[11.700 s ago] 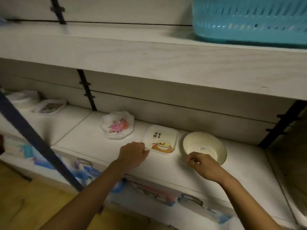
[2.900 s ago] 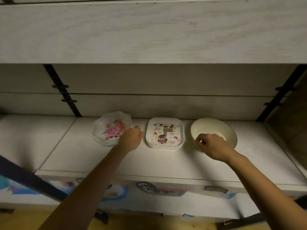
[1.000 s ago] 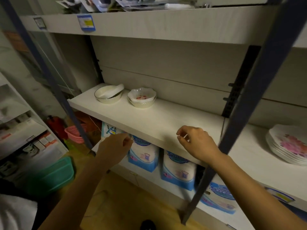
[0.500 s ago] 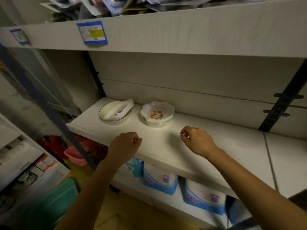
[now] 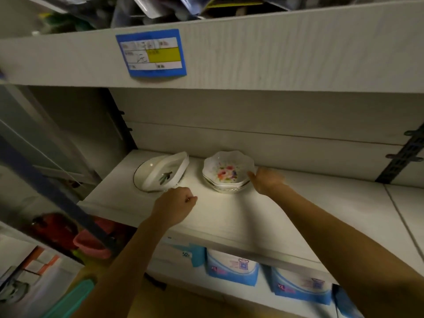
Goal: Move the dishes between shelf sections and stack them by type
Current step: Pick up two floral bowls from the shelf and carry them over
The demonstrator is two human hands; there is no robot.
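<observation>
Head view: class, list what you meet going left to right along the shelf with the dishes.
The round bowl holding a tilted square dish → stack of floral bowls → right hand.

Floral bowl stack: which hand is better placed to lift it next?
Right, probably. The right hand reaches the right rim of the floral bowl stack, fingers extended. The left hand is curled in front of the square dish leaning in the round bowl, farther away.
</observation>
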